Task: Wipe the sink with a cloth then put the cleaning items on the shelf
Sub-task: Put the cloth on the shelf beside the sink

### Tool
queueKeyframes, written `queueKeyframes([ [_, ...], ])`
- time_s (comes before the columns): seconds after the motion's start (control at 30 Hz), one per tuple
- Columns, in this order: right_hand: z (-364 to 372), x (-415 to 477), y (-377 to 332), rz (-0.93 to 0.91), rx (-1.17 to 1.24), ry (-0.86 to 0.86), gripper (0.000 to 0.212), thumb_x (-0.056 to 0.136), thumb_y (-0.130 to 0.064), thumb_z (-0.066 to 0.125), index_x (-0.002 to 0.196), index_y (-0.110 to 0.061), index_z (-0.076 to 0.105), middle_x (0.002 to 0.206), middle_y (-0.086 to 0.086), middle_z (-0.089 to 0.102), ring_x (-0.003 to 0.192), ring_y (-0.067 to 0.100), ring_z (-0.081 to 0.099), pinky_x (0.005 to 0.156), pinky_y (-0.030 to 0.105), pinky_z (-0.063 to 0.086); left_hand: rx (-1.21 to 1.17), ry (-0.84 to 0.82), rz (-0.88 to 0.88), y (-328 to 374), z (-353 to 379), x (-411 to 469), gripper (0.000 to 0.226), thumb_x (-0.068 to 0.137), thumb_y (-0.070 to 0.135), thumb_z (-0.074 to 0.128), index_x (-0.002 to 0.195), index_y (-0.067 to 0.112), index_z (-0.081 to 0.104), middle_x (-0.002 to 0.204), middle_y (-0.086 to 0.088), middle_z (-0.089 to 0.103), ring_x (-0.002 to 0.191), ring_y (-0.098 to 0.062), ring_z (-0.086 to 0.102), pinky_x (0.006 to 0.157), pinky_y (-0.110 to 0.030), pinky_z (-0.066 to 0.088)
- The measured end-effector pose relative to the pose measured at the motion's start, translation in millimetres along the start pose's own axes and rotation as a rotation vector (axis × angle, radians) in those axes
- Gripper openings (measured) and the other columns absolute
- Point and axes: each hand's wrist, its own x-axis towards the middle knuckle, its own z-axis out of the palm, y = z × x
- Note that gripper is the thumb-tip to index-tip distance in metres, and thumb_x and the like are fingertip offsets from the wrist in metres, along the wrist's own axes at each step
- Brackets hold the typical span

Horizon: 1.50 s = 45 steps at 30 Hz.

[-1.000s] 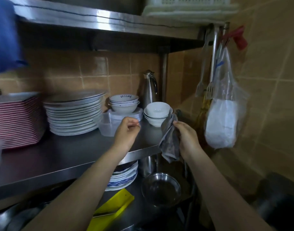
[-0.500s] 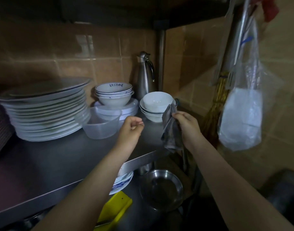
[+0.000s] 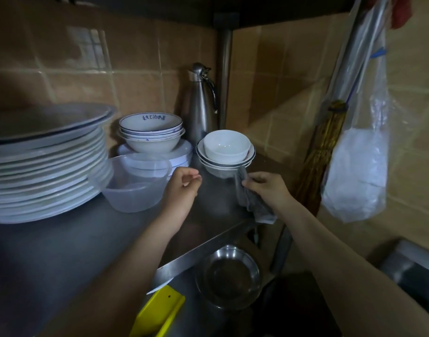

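1. Pinches a grey cloth (image 3: 251,203) in the right hand (image 3: 266,190), grip closed on the fabric between thumb and fingertips, near the cloth's upper end.
2. Lays that cloth over the front right corner of the steel shelf (image 3: 62,251): upper end just beside the stack of white bowls (image 3: 225,147), lower end hanging past the shelf's edge.
3. Holds the left hand (image 3: 181,190) above the shelf, between the clear plastic tub (image 3: 135,186) and the cloth, apart from both; grip curled into a loose fist with nothing in it.
4. Along the shelf from the left: a tall stack of white plates (image 3: 45,166), then the tub just beside it, then blue-rimmed bowls (image 3: 151,132) stacked on flat plates behind the tub.
5. At the back, against the tiled wall (image 3: 135,76): an upright steel jug (image 3: 201,105), between the blue-rimmed bowls and the shelf's post, behind the white bowls.
6. To the right, in front of the side wall: a hanging clear plastic bag (image 3: 356,171) with something white in its lower half, and a straw brush (image 3: 322,152) just beside it.
7. Under the shelf, on a lower steel surface: a round steel bowl (image 3: 229,276), and to its left a yellow plastic piece (image 3: 160,312), partly cut off by the left forearm; cannot tell what it is.
8. At the lower right edge: a corner of the sink (image 3: 412,266), blurred, well apart from the cloth.
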Motion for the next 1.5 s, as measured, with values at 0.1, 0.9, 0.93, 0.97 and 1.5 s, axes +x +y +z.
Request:
queueKeyframes([
  [0.1, 3.9, 1.2, 5.0, -0.049, -0.062, -0.048, 0.024, 0.079, -0.014, 0.073, 0.102, -0.009, 0.070, 0.097, 0.005, 0.070, 0.086, 0.010, 0.063, 0.082, 0.024, 0.049, -0.009, -0.005, -0.010, -6.8, 0.4, 1.7, 0.021, 0.088, 0.007, 0.055, 0.079, 0.026, 0.052, 0.095, -0.004, 0.061, 0.093, -0.022, 0.058, 0.082, -0.038, 0.049],
  [0.9, 13.5, -5.3, 15.1, -0.149, -0.333, -0.044, 0.032, 0.083, -0.024, 0.069, 0.114, -0.017, 0.065, 0.106, -0.005, 0.067, 0.105, 0.013, 0.060, 0.087, 0.018, 0.044, -0.034, -0.067, -0.043, -24.0, 7.9, -1.4, 0.020, 0.088, 0.008, 0.055, 0.081, 0.027, 0.052, 0.097, -0.004, 0.061, 0.095, -0.019, 0.058, 0.081, -0.035, 0.049],
  [0.93, 11.7, -8.5, 12.1, -0.148, -0.282, -0.010, 0.029, 0.083, -0.023, 0.069, 0.112, -0.018, 0.065, 0.099, -0.011, 0.066, 0.100, 0.009, 0.060, 0.079, 0.009, 0.042, -0.040, -0.071, -0.037, -22.5, 7.7, -1.5, 0.020, 0.088, 0.008, 0.055, 0.081, 0.027, 0.052, 0.096, -0.004, 0.061, 0.094, -0.019, 0.058, 0.079, -0.033, 0.049],
  [0.97, 9.8, -11.9, 8.8, -0.150, -0.249, 0.022, 0.028, 0.083, -0.022, 0.069, 0.111, -0.018, 0.065, 0.093, -0.017, 0.063, 0.095, 0.005, 0.059, 0.072, 0.000, 0.039, -0.045, -0.076, -0.031, -20.9, 7.7, -1.6, 0.020, 0.088, 0.008, 0.055, 0.081, 0.027, 0.052, 0.095, -0.003, 0.061, 0.093, -0.018, 0.058, 0.078, -0.032, 0.049],
  [1.5, -48.2, -87.3, -16.0, 0.106, 0.333, 0.310, 0.034, 0.086, -0.022, 0.065, 0.118, -0.023, 0.055, 0.118, -0.002, 0.063, 0.110, 0.012, 0.058, 0.094, 0.033, 0.047, -0.235, -0.319, 0.030, 11.8, 42.8, -25.3, 0.020, 0.090, 0.005, 0.051, 0.088, 0.025, 0.053, 0.091, 0.006, 0.060, 0.089, -0.006, 0.058, 0.078, -0.025, 0.048],
])
